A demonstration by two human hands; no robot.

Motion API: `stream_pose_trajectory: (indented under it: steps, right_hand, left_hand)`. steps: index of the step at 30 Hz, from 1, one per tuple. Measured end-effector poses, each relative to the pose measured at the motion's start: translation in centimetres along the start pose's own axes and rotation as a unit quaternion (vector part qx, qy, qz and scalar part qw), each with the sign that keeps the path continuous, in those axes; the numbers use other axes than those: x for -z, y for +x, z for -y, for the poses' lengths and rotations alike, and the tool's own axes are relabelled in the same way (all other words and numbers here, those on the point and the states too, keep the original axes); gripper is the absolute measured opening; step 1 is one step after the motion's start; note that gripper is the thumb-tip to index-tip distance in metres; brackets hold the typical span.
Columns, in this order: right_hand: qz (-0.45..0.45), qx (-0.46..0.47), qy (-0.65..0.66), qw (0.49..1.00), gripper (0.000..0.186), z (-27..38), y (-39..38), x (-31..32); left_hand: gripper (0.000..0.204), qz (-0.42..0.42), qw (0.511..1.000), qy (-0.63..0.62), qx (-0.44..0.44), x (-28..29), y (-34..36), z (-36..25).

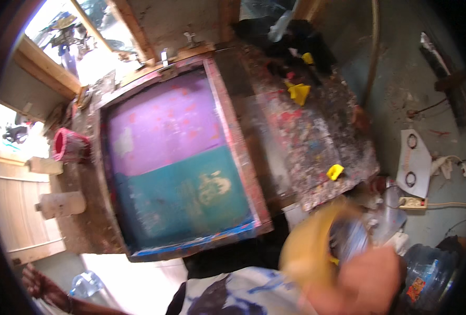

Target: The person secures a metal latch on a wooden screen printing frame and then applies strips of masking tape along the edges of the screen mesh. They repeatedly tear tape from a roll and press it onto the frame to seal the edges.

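My right hand [366, 283], smeared by motion at the lower right, grips a wide roll of yellowish tape [303, 244]. At the lower left edge my left hand [39, 283] is held out away from the table, its fingers stretched and nothing seen in them. Between the two hands, farther off, a screen printing frame [248, 178] lies on the worktable. Its mesh is purple [164, 121] in the far part and teal [175, 205] in the near part, with a pale patch at the teal side's right. Paint smears cover its wooden border.
Left of the frame stand a pink paint-stained container [71, 145], a pale bottle [62, 204] and a block [45, 165]. Yellow scraps [298, 93] lie on the paint-crusted board [322, 142] at right. A power strip [413, 203] and a large clear bottle [427, 270] are farther right.
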State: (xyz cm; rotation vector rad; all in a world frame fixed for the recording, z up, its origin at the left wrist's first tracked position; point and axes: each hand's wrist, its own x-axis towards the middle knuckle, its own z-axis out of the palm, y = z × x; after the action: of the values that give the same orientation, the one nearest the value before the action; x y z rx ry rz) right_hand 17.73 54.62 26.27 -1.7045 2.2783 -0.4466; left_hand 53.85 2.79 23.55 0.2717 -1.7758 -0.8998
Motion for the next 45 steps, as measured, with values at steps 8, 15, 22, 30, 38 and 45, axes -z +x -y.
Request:
stream_pose_trajectory:
  steps: [8, 15, 22, 30, 38, 45]
  right_hand:
    - [-0.25, -0.42, -0.108, 0.866, 0.027, -20.6, -4.3, -12.2]
    - [-0.134, -0.506, -0.227, 0.821, 0.052, -24.1, -6.4, -16.3]
    - [-0.348, -0.276, 0.037, 0.895, 0.051, -7.7, -0.6, -7.6]
    - [-0.473, 0.155, 0.449, 0.742, 0.02, 6.3, 8.7, -7.5]
    - [-0.4, 0.15, 0.522, 0.738, 0.024, 7.6, 9.0, -10.6]
    - [0.004, -0.098, 0.862, 0.498, 0.079, 8.1, 7.8, -21.2]
  left_hand:
    - [0.01, -0.134, 0.986, 0.016, 0.102, -2.5, -0.1, 2.6]
    - [0.008, 0.116, 0.973, -0.177, 0.092, -2.4, -0.3, 3.7]
    - [0.011, -0.156, 0.975, -0.024, 0.159, -4.7, -0.9, 2.5]
    - [0.012, 0.157, 0.867, -0.468, 0.075, -5.0, 1.3, 2.8]
    - [0.016, -0.164, 0.954, -0.224, 0.115, -3.8, 4.4, 3.7]
    - [0.033, 0.216, 0.965, 0.121, 0.082, -17.8, 9.1, 17.9]
